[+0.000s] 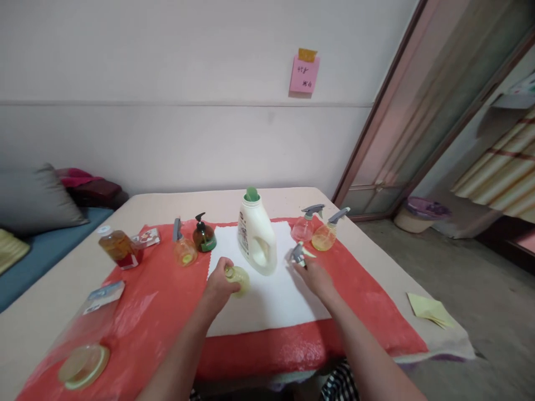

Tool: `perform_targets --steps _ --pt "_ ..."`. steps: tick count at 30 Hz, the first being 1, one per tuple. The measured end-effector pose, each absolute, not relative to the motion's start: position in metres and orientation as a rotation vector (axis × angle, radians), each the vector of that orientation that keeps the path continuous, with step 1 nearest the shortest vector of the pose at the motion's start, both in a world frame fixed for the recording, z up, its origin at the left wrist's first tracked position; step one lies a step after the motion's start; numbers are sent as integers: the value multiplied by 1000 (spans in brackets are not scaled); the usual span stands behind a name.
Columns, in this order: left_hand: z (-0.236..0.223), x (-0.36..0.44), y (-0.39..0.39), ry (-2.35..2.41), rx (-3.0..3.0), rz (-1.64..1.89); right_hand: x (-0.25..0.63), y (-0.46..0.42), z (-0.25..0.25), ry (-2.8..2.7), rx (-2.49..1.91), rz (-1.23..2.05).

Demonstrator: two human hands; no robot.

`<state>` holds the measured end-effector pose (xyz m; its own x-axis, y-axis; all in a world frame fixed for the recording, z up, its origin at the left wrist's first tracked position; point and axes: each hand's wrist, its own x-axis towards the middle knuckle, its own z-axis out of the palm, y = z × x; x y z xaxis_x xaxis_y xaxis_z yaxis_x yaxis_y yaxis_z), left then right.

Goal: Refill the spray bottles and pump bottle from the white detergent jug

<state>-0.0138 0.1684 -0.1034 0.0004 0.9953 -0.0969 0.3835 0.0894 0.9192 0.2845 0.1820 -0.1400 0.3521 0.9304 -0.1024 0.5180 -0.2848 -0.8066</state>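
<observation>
My left hand is closed around a small clear yellowish bottle with no sprayer on it, over the white cloth. In my right hand is a grey trigger spray head, apart from the bottle. Between the hands, a little farther back, a large cream jug with a green cap stands upright on the cloth. Just beyond my right hand are a pink spray bottle and a yellow spray bottle, both with grey trigger heads.
Left of the cloth stand an orange spray bottle, a dark pump bottle and an amber bottle. A round lidded container lies front left on the red sheet. Yellow notes lie near the right table edge.
</observation>
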Motion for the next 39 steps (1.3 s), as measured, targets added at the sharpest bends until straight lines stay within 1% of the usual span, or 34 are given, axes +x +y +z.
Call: perform_targets --steps 3,7,12,16,20,24,27,30,32,35,39 --pt "-109 -12 170 1502 1476 880 276 183 -154 -1418 -2064 797" --pt "-105 -7 166 1497 1537 882 274 179 -155 -1514 -2020 735" --pt "-99 -5 166 1536 1558 883 259 183 -141 -1457 -1706 629" --pt "-98 -12 169 1585 1541 844 228 185 -141 -1426 -1431 747" --pt "-98 -19 170 1644 1504 828 206 190 -145 -1381 -1279 836" --pt "-90 -16 166 1675 1464 959 203 195 -145 -1306 -1268 897" --pt "-77 -2 155 1737 1458 1216 201 194 -142 -1234 -1302 896" --pt "-65 18 138 1729 1550 1488 197 186 -133 -1176 -1308 855" --pt "-62 33 127 1637 1609 1571 197 179 -122 -1157 -1299 826" --pt "-67 56 117 1430 1560 1559 207 163 -101 -1136 -1316 763" --pt "-80 83 117 1206 1185 1364 237 136 -69 -1159 -1407 651"
